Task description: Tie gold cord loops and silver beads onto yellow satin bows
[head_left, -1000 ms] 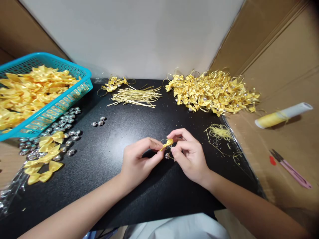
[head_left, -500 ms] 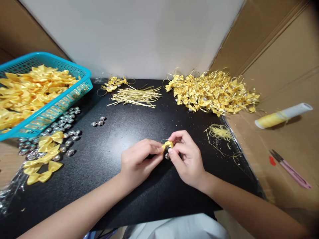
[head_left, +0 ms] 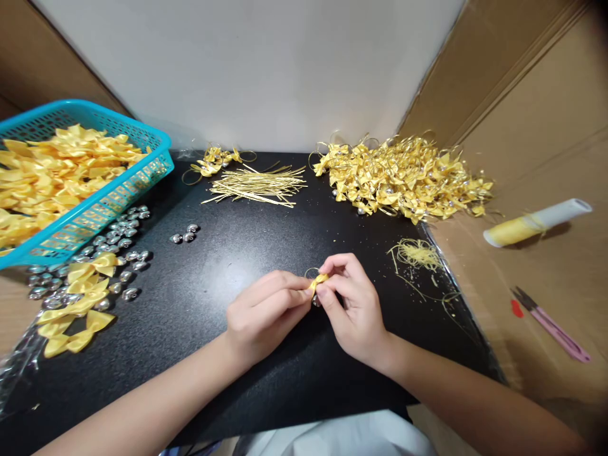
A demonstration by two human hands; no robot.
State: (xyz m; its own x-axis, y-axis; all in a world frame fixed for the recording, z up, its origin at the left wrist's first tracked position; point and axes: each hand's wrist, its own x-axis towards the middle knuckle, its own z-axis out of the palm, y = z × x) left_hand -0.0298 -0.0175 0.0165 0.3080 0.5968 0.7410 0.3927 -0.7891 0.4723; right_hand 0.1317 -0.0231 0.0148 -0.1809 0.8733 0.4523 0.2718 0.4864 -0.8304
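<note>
Between my two hands is a small yellow bow [head_left: 319, 279], pinched from both sides above the black table [head_left: 190, 285]. My left hand [head_left: 268, 310] has its thumb and forefinger closed on the bow's left end. The fingertips of my right hand [head_left: 354, 307] grip its right side. A thin gold loop [head_left: 311, 272] rises behind the bow. Just below the bow a silver bead [head_left: 316, 301] shows, partly hidden by my right thumb.
A blue basket [head_left: 164, 147] of yellow bows stands left, near silver beads [head_left: 130, 294] and loose bows [head_left: 78, 341]. Gold ties [head_left: 256, 185] and finished-looking bows [head_left: 403, 180] lie behind. Right are thread scraps [head_left: 418, 253], a roll [head_left: 536, 221] and pink-handled snips [head_left: 558, 332].
The bow has tilted, and my fingertips have closed in on it. Less of the silver bead shows beneath. The whole view has shifted slightly.
</note>
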